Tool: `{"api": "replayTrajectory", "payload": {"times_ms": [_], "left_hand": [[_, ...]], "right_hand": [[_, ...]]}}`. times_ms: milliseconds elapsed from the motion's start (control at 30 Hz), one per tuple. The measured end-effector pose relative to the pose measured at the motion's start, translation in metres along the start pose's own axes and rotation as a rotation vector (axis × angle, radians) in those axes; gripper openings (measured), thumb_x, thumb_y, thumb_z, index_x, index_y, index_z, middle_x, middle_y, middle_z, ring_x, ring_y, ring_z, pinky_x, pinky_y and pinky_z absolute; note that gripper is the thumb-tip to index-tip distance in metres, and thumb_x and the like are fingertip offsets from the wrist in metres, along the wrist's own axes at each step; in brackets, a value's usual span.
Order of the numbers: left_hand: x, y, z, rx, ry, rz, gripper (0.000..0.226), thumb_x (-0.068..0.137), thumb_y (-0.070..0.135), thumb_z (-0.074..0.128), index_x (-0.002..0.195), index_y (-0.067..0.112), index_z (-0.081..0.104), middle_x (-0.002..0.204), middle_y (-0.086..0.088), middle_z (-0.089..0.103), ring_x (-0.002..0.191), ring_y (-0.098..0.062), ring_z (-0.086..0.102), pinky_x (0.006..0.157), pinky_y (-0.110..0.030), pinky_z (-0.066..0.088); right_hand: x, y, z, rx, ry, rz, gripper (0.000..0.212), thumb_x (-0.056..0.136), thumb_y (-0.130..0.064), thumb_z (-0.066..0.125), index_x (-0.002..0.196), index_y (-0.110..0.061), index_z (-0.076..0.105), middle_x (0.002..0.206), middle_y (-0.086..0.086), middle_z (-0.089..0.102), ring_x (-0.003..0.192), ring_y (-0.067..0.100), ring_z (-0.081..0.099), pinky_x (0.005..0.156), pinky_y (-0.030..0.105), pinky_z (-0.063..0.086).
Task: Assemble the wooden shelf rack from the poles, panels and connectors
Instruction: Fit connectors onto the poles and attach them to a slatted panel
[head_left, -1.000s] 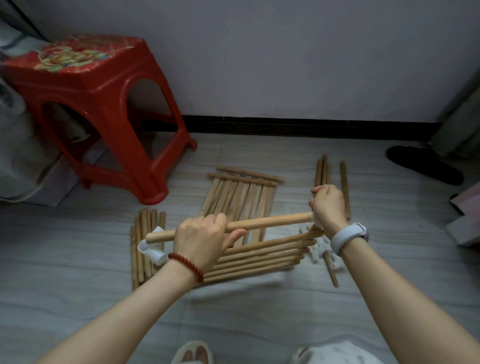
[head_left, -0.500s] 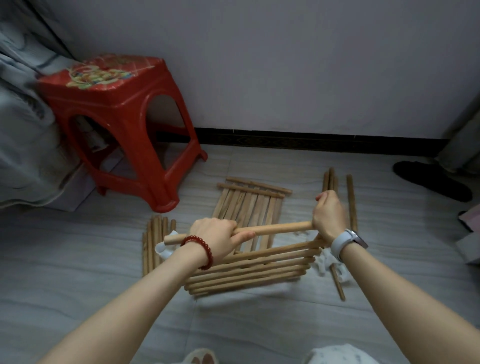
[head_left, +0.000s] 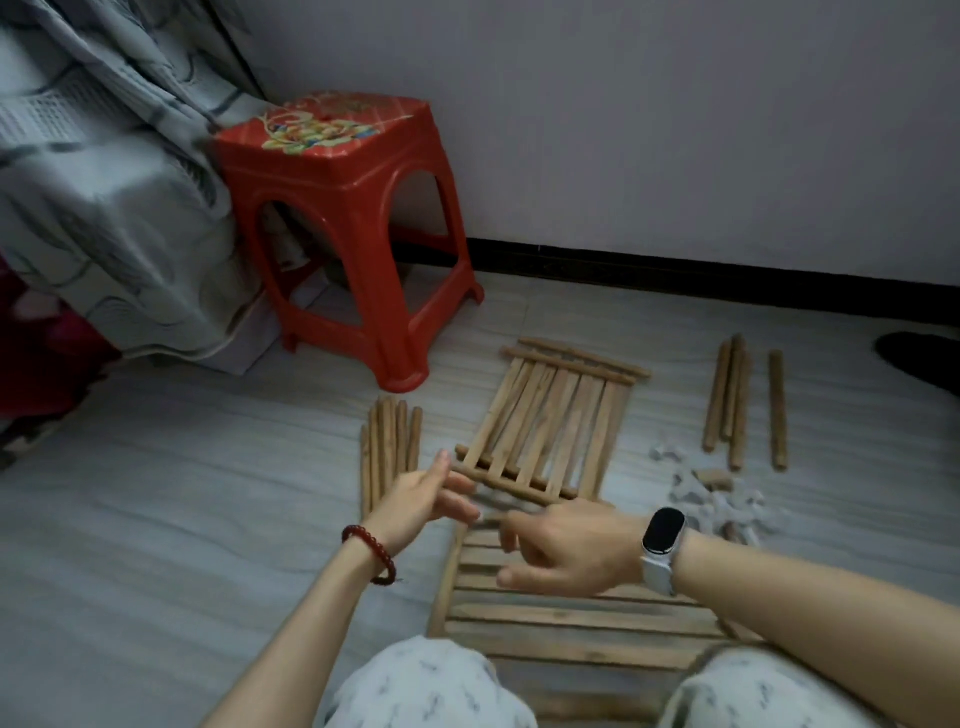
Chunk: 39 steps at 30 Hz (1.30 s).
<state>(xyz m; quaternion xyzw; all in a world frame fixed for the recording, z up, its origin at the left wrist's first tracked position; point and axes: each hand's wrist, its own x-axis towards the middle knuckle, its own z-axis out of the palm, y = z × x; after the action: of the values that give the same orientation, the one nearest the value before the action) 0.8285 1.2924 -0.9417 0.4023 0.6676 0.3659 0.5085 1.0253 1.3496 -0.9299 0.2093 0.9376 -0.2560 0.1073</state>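
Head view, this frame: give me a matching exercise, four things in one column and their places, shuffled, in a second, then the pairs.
Things:
1. red stool
2. bundle of poles
3. white connectors
4. slatted panel

Places:
A. on the floor, right of the right hand, below the four poles by the right edge
B. flat on the floor beyond both hands, mid-frame
C. against the wall, beside the grey cloth
D. on the floor just beyond the left hand, left of the far panel

Pairs: 1-C, 2-D, 3-A, 4-B
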Motion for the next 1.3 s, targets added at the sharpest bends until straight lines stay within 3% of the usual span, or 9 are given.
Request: {"api": "replayTrajectory", "payload": {"times_ms": [100,167,233,367,533,800,1067,1200,1300], "left_hand": [[-0.001,-0.021,-0.004,0.043,-0.133,-0.068,0.041,0.100,0.036,0.029,0.093,0.013,0.062,0.071,-0.004,0.072,0.076,-0.006,0.069,0.068,-0.011,0.048],[-0.002,-0.043,-0.002,0.118,-0.196,-0.108,0.032,0.101,0.031,0.032,0.092,0.018,0.060,0.081,0.000,0.071,0.080,-0.008,0.066,0.070,-0.012,0.047],[0.002,-0.067,-0.001,0.259,-0.141,-0.079,0.022,0.099,0.024,0.039,0.091,0.019,0.059,0.090,0.002,0.065,0.086,-0.012,0.061,0.071,-0.012,0.047],[0.016,-0.109,-0.004,0.557,-0.076,0.034,0.019,0.095,0.023,0.050,0.109,0.016,0.060,0.107,-0.002,0.062,0.092,-0.010,0.055,0.079,-0.019,0.044],[0.032,-0.158,0.014,0.852,-0.236,-0.077,0.035,0.096,0.033,0.045,0.126,0.017,0.049,0.126,-0.003,0.045,0.107,-0.020,0.054,0.092,-0.030,0.044],[0.049,-0.216,0.041,0.827,-0.249,-0.240,0.068,0.091,0.030,0.052,0.146,0.032,0.013,0.127,-0.010,0.037,0.095,-0.031,0.056,0.087,-0.036,0.048],[0.057,-0.208,0.040,0.835,-0.202,-0.138,0.054,0.093,0.014,0.040,0.143,0.031,0.031,0.100,-0.021,0.062,0.085,-0.036,0.059,0.075,-0.033,0.048],[0.075,-0.171,0.039,0.914,-0.279,-0.191,0.051,0.092,0.016,0.040,0.142,0.025,0.036,0.127,-0.018,0.055,0.109,-0.033,0.054,0.089,-0.032,0.044],[0.088,-0.136,0.034,0.901,-0.363,-0.268,0.046,0.093,0.022,0.044,0.139,0.026,0.041,0.131,-0.011,0.052,0.106,-0.026,0.058,0.087,-0.033,0.050]], "right_hand": [[0.001,0.009,0.029,0.165,-0.495,0.206,0.057,0.091,-0.060,0.040,0.125,-0.016,0.048,0.117,0.004,0.060,0.098,0.021,0.057,0.083,0.034,0.047],[0.000,0.016,0.049,0.255,-0.649,0.285,0.054,0.093,-0.051,0.044,0.137,-0.018,0.040,0.130,0.007,0.054,0.113,0.023,0.054,0.096,0.036,0.045],[0.001,0.027,0.057,0.281,-0.614,0.285,0.051,0.094,-0.045,0.045,0.138,-0.020,0.040,0.132,0.005,0.052,0.113,0.018,0.052,0.092,0.029,0.044],[0.014,0.051,0.055,0.295,-0.305,0.299,0.039,0.096,-0.040,0.046,0.131,-0.022,0.047,0.124,0.000,0.056,0.096,0.007,0.050,0.074,0.018,0.038],[0.032,0.053,0.098,0.075,-0.440,0.211,0.039,0.096,-0.037,0.045,0.129,-0.016,0.048,0.121,0.005,0.058,0.104,0.021,0.055,0.084,0.032,0.044],[0.047,0.029,0.174,-0.016,-0.426,-0.022,0.054,0.091,-0.046,0.049,0.132,-0.011,0.041,0.128,0.013,0.045,0.114,0.031,0.044,0.090,0.041,0.040],[0.026,0.009,0.162,-0.009,-0.444,-0.155,0.063,0.086,-0.063,0.048,0.121,-0.011,0.047,0.116,0.011,0.052,0.102,0.029,0.049,0.084,0.044,0.045],[0.020,-0.006,0.129,0.032,-0.400,-0.167,0.052,0.086,-0.062,0.048,0.105,-0.013,0.054,0.096,0.009,0.061,0.086,0.027,0.053,0.073,0.038,0.046],[0.018,-0.016,0.103,0.102,-0.424,-0.151,0.024,0.090,-0.035,0.056,0.093,-0.011,0.055,0.076,0.005,0.054,0.066,0.023,0.047,0.064,0.031,0.039]]}}
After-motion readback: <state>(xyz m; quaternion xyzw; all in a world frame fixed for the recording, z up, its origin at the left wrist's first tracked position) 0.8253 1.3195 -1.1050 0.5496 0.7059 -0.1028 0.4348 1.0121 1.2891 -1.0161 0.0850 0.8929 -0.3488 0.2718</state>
